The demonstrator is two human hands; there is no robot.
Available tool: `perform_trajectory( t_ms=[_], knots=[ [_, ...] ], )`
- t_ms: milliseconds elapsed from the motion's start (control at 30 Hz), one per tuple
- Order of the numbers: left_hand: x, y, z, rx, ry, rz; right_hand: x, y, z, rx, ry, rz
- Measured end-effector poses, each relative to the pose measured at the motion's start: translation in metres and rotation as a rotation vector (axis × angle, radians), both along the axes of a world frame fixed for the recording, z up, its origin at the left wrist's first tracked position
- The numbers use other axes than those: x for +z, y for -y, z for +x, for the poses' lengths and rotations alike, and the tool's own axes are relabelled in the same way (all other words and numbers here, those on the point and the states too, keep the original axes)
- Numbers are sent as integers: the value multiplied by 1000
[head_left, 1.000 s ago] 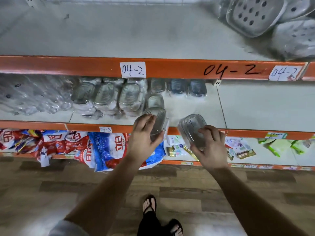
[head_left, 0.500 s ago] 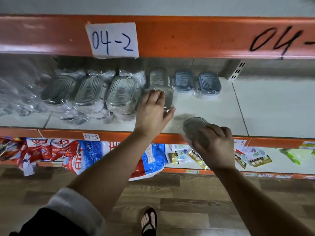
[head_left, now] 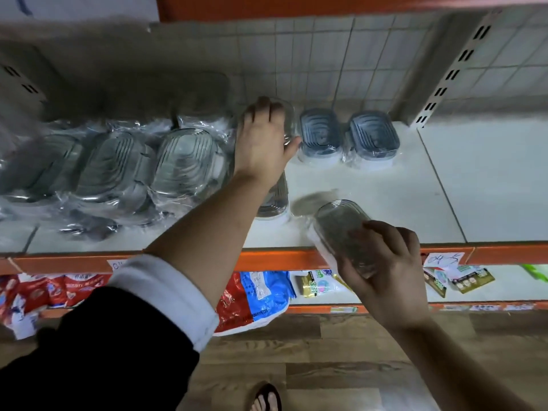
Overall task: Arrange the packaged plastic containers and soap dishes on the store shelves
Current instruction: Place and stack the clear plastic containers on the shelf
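My left hand [head_left: 262, 140] reaches deep into the middle shelf [head_left: 385, 191] and grips a clear wrapped soap dish [head_left: 287, 120] near the back wall, just left of two blue wrapped soap dishes [head_left: 318, 134]. Another grey dish [head_left: 274, 200] lies on the shelf under my left wrist. My right hand [head_left: 385, 262] holds a clear wrapped dish [head_left: 341, 229] tilted over the shelf's orange front edge [head_left: 281, 259]. Several grey wrapped containers [head_left: 184, 161] are stacked on the shelf's left side.
The shelf's right half [head_left: 489, 179] is bare white board, with a slotted upright [head_left: 453, 72] at the back. Below, colourful packets [head_left: 255, 295] lie on the lower shelf. My sandalled foot [head_left: 267, 398] stands on the wooden floor.
My left hand has pushed its dish from the shelf's front to the back beside the blue dishes. The right hand has stayed at the front edge with its dish. The camera moved closer and lower.
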State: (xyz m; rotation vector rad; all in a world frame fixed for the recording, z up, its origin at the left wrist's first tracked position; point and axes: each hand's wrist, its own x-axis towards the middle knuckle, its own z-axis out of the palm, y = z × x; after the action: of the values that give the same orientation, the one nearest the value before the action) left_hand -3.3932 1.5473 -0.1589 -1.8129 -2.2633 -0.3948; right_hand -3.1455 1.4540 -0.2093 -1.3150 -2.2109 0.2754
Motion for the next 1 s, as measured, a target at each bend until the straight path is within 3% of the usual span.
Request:
perform_trajectory(
  t_ms=[133, 267, 500, 667, 767, 1000],
  knots=[
    [-1, -12, -4, 45, -18, -22, -2, -2, 0, 1, 7, 7],
    [-9, -15, -5, 75, -30, -173, -4, 1, 2, 1, -4, -11],
    [-7, 21, 4, -38, 72, -215, 5, 7, 1, -7, -41, -77],
    [25, 77, 11, -184, 40, -15, 22, 6, -5, -59, -123, -20],
    [38, 103, 1, -133, 48, 121, 33, 1, -22, -51, -161, -39],
    [35, 140, -25, -9, 79, 137, 47, -16, -91, 87, 67, 35]
  ],
)
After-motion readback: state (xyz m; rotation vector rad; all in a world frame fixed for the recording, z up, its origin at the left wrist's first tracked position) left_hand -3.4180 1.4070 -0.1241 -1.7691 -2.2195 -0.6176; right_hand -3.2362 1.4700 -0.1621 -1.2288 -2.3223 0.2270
